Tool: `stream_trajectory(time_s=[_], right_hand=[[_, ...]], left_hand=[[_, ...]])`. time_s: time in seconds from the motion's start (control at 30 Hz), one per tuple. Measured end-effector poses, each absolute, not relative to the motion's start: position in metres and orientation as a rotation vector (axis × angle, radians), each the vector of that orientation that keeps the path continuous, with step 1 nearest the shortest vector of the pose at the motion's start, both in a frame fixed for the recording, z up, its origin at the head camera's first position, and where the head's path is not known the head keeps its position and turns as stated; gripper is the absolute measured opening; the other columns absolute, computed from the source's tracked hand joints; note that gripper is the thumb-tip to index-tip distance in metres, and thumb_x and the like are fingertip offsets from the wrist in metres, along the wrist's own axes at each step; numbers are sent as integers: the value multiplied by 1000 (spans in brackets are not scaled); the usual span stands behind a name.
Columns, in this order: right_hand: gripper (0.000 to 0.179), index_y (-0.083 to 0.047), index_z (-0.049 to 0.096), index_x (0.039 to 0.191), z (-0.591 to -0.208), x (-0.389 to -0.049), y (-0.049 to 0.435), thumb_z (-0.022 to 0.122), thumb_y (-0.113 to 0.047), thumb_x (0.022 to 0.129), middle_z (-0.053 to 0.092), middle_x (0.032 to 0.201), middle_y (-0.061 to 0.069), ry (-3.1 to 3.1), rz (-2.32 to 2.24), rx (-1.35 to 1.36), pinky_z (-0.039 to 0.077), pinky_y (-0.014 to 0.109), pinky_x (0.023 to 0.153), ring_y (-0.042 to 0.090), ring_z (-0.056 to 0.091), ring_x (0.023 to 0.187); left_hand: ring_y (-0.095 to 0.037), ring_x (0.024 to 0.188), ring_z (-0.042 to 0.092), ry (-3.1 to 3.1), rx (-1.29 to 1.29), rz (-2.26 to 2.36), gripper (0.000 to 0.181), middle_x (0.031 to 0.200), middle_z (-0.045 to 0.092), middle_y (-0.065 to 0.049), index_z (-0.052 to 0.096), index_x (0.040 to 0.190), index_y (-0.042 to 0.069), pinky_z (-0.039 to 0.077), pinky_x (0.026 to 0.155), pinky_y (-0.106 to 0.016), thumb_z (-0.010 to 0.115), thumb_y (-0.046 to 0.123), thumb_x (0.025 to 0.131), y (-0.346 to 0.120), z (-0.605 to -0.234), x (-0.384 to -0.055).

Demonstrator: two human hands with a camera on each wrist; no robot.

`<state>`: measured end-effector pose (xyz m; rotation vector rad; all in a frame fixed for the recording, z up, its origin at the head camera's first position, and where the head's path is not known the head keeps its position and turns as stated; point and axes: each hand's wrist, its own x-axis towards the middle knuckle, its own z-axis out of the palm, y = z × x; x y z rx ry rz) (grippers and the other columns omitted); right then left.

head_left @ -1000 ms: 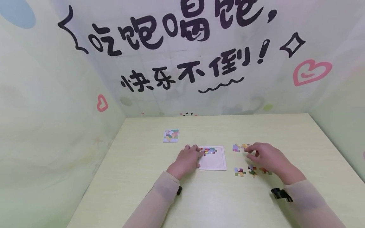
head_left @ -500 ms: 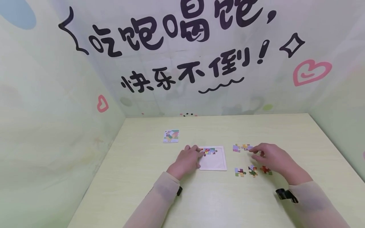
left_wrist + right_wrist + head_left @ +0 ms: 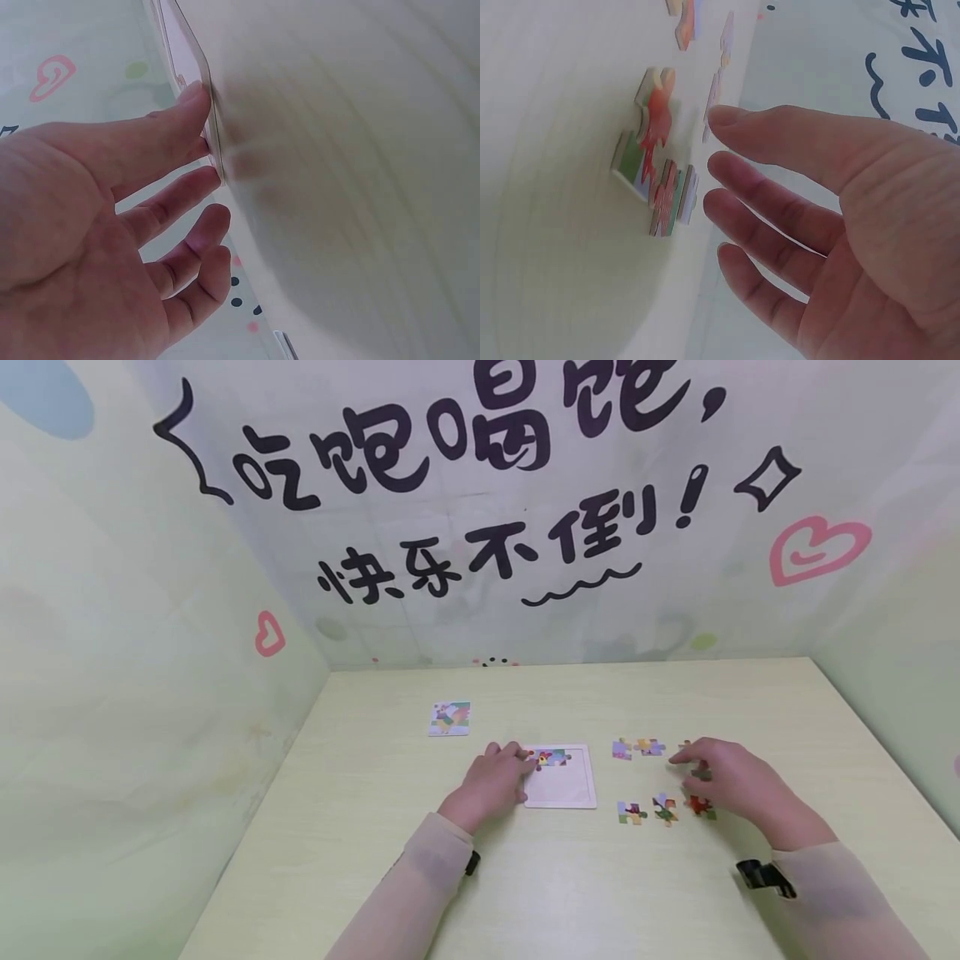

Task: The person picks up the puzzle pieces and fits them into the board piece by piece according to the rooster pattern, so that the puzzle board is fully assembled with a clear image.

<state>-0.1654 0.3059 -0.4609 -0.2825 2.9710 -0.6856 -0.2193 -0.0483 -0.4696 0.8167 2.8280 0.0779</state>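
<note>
My left hand (image 3: 491,785) rests at the left side of a white puzzle tray (image 3: 558,796). Its thumb touches the tray's rim in the left wrist view, with the other fingers spread loosely. Joined puzzle pieces (image 3: 553,758) fill part of the tray's top row, next to my fingertips. On the right, my right hand (image 3: 727,777) hovers over loose puzzle pieces, thumb and fingers apart and nothing between them. Under it, partly hidden, lies a red and green puzzle piece (image 3: 701,807); the right wrist view shows this puzzle piece (image 3: 654,139) just beyond the fingertips.
Two loose pieces (image 3: 632,813) (image 3: 664,810) lie right of the tray in the near row. Farther back are a lilac piece (image 3: 622,749) and a yellow piece (image 3: 649,747). A small picture card (image 3: 450,718) lies back left. A printed backdrop (image 3: 480,627) stands behind the table.
My right hand has moved rightward across the loose pieces, uncovering the yellow piece in the back row. The left hand and the tray have stayed in place.
</note>
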Motion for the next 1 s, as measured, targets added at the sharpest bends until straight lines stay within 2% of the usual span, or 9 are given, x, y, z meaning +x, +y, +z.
stream_trajectory(time_s=[0.27,0.7,1.0], right_hand=[[30,-5,77,114,-462,-166,315,81,-8,84,71,112,16,2947,-656,-226,48,34,66,19,58,81],[31,-5,77,114,-464,-167,335,80,-6,83,70,109,18,2900,-644,-142,53,45,74,30,60,90],[30,-8,78,112,-468,-167,340,72,0,83,68,108,18,2884,-657,-95,46,36,67,27,54,85]], left_hand=[[-23,119,50,2819,824,82,60,151,54,2,58,148,24,50,89,-35,79,29,92,-49,-471,-220],[-24,120,50,2822,827,90,58,151,54,2,60,147,24,50,90,-36,78,29,92,-49,-472,-221],[-25,121,50,2824,841,71,58,152,53,2,60,147,24,51,89,-37,78,29,92,-49,-471,-219]])
